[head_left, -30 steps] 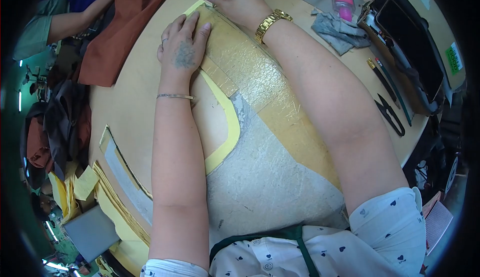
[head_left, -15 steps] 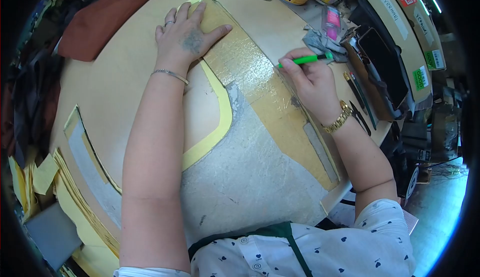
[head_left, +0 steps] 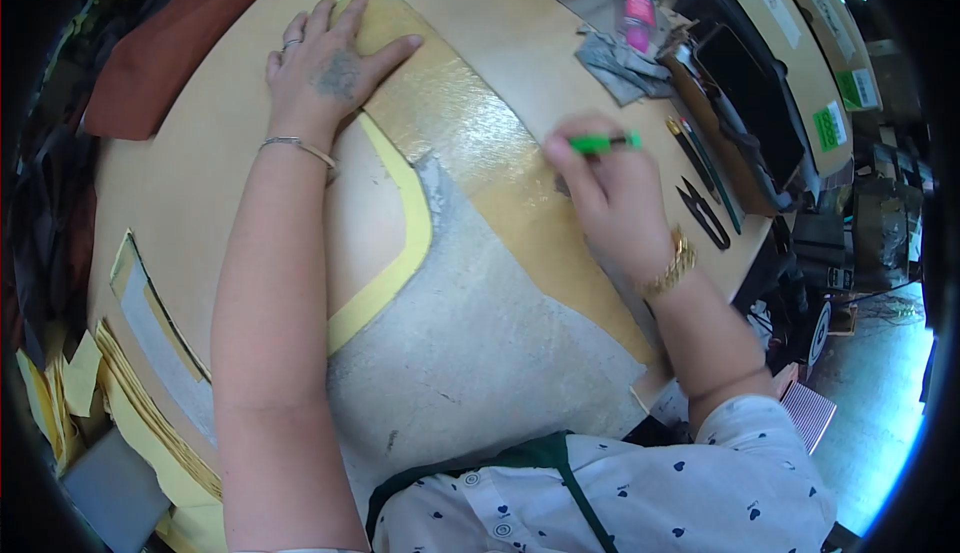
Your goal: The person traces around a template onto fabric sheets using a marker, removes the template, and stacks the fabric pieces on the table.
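Note:
A large taped template (head_left: 440, 323), grey with a glossy tan band, lies on the table over yellow material (head_left: 408, 238) that shows along its curved inner edge. My left hand (head_left: 335, 68) rests flat near the template's upper end, fingers spread, holding nothing. Along the right edge, my right hand (head_left: 612, 188) grips a green pen (head_left: 603, 143); this hand is blurred and hides the pen's tip.
Black thread snips (head_left: 705, 215) and pencils (head_left: 700, 158) lie at the right, near a grey cloth (head_left: 622, 65), a pink bottle (head_left: 638, 18) and a phone (head_left: 750, 93). Brown fabric (head_left: 180, 53) sits upper left. A narrow template (head_left: 155, 318) is at the left.
My right hand with the green pen has come down from the template's top end to its right edge. My left hand stays on the template, its thumb now spread wider. The view has shifted.

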The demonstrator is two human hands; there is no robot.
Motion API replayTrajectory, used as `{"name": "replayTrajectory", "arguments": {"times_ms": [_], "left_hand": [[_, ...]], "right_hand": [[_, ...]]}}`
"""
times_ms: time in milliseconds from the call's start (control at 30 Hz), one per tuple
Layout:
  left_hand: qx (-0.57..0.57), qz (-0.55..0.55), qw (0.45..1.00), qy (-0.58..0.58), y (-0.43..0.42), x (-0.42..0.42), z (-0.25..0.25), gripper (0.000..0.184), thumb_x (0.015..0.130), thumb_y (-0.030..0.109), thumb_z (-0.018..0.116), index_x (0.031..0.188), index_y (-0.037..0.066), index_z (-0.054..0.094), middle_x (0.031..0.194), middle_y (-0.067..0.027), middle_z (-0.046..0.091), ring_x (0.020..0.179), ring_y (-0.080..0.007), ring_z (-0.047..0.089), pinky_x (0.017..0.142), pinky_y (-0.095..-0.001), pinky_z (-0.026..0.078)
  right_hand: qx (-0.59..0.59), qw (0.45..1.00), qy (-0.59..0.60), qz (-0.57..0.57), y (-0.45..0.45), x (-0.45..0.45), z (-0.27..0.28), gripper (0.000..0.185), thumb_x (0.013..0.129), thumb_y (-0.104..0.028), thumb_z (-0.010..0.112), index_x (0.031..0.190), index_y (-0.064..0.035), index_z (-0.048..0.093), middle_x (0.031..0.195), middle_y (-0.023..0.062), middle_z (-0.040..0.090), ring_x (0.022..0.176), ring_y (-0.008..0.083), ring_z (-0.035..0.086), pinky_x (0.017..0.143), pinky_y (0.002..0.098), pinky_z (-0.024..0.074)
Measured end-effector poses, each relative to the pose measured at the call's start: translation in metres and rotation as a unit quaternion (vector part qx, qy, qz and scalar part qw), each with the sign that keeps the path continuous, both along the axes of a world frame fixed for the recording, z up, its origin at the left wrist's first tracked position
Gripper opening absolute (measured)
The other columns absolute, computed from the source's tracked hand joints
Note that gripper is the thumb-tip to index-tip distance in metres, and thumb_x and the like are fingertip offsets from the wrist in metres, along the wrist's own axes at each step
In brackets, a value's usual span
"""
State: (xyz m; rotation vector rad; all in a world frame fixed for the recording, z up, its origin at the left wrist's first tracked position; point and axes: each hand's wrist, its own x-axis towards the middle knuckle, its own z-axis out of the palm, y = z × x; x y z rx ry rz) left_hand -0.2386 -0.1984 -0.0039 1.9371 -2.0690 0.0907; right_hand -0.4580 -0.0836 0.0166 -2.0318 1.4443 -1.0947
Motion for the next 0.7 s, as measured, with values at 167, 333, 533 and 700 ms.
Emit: {"name": "replayTrajectory", "arguments": {"times_ms": [167,333,533,700], "left_hand": [[-0.006,0.001,1.000,-0.023,-0.001,-0.003,0.004,0.070,0.068,0.061,0.051,0.123,0.019,0.042,0.128,-0.0077,0.036,0.121,-0.0240,0.027,0.094,-0.0451,0.026],[-0.134,-0.102,0.985,-0.039,0.024,-0.008,0.009,0.039,0.074,0.035,0.056,0.106,0.013,0.053,0.108,-0.0078,0.049,0.106,-0.0252,0.041,0.088,-0.0381,0.033],[0.066,-0.205,0.975,0.050,0.151,-0.088,0.038,0.059,0.069,0.039,0.062,0.109,-0.003,0.050,0.114,-0.0201,0.046,0.107,-0.0319,0.044,0.088,-0.0407,0.036],[0.127,-0.118,0.984,-0.050,0.173,-0.109,0.028,0.096,0.064,0.064,0.052,0.129,-0.001,0.023,0.134,-0.0173,0.023,0.127,-0.0309,0.016,0.093,-0.0598,0.016]], "right_hand": [[0.041,0.989,-0.130,-0.062,0.023,-0.013,-0.017,0.015,0.080,-0.014,0.055,0.079,0.0003,0.052,0.070,0.0113,0.054,0.061,0.0216,0.054,0.056,0.0282,0.0433],[0.034,0.983,-0.176,-0.045,0.019,-0.016,-0.015,0.017,0.080,-0.016,0.054,0.078,0.0000,0.051,0.074,0.0135,0.054,0.068,0.0282,0.053,0.062,0.0338,0.0433],[-0.075,0.985,-0.146,-0.053,0.014,-0.018,-0.020,0.013,0.080,-0.014,0.055,0.078,-0.0007,0.052,0.072,0.0120,0.054,0.061,0.0242,0.054,0.057,0.0316,0.0432],[-0.011,0.985,-0.171,-0.030,0.017,-0.019,-0.018,0.013,0.078,-0.013,0.058,0.081,-0.0003,0.054,0.071,0.0089,0.056,0.059,0.0154,0.054,0.055,0.0258,0.0430]]}}
